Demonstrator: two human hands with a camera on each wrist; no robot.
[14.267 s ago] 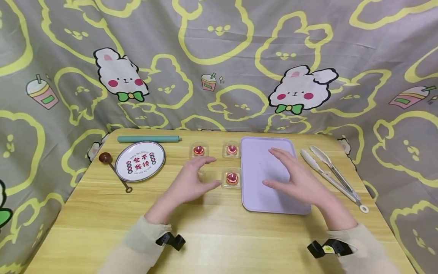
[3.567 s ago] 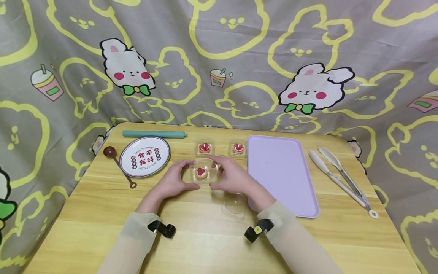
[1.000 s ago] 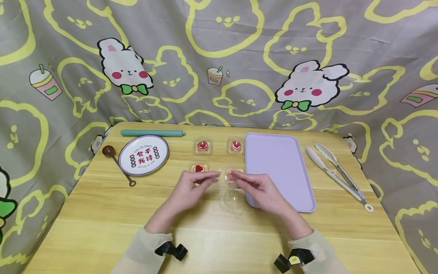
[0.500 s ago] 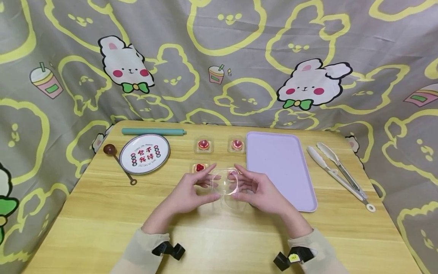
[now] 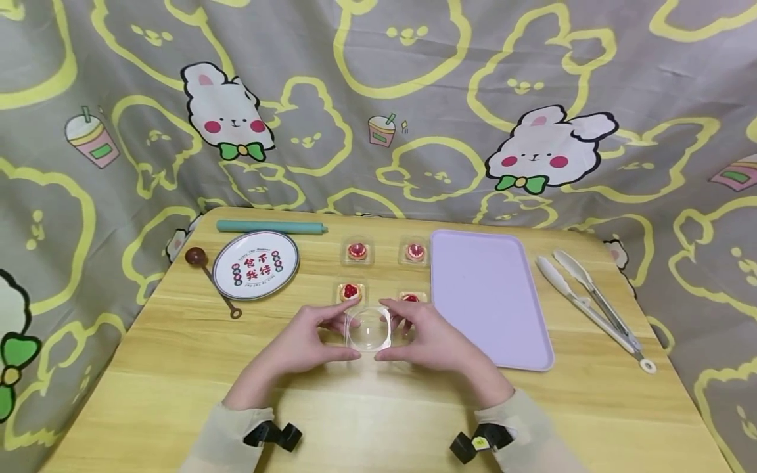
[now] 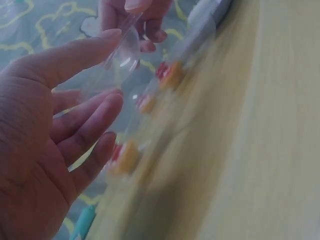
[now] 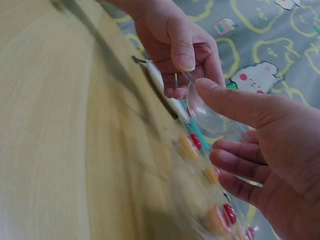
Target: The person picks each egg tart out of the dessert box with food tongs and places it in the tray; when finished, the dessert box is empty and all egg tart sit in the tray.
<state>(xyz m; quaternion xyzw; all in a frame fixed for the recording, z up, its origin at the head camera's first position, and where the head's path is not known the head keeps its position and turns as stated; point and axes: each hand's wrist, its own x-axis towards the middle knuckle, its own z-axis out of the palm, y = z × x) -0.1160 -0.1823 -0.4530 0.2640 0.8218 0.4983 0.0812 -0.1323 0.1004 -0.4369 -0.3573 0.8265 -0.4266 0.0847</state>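
Head view: standing by, I note the left hand [image 5: 304, 338] and right hand [image 5: 428, 338] pinching a clear cover [image 5: 368, 330] between thumbs and fingers, one hand at each side, above the wooden table [image 5: 378, 427]. The cover is nearer the person than the front-left tart [image 5: 350, 291] and the front-right tart [image 5: 411, 297], the latter partly hidden. Farther back, near each other: back-left tart [image 5: 357, 251] and back-right tart [image 5: 416, 251], both in clear cases. Far right: lilac tray [image 5: 487, 302], then tongs [image 5: 597, 309]. Far left: printed plate [image 5: 256, 265], brown ladle [image 5: 196, 257], teal rod [image 5: 271, 227] behind the plate.

Left wrist view: blurred; left thumb on the cover's edge, lower fingers loosely spread. Three tarts lie beyond.

Right wrist view: both thumbs meet the cover's near edge; the right hand's lower fingers loosely bent, apart from the tarts
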